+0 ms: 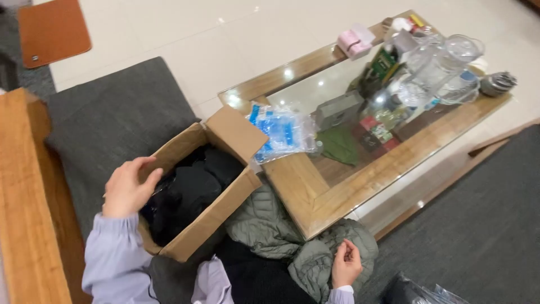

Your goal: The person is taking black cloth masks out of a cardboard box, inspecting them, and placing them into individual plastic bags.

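Lavender sleeves at the bottom edge, both hands in view. Left hand (126, 188) rests on the near rim of an open cardboard box (225, 205), fingers loosely spread and curled over the edge, not gripping anything I can make out. Box sits on a grey cushion (112, 118), flaps up, dark clothing (188, 194) inside. Right hand (346, 264) lies on an olive quilted jacket (270, 225) in the lap, fingers half curled, holding nothing. Just beyond the box: wood-framed glass table (315, 191), corner close to the jacket. On it, a clear bag of blue items (284, 132), a clear glass jug (433, 67), small boxes.
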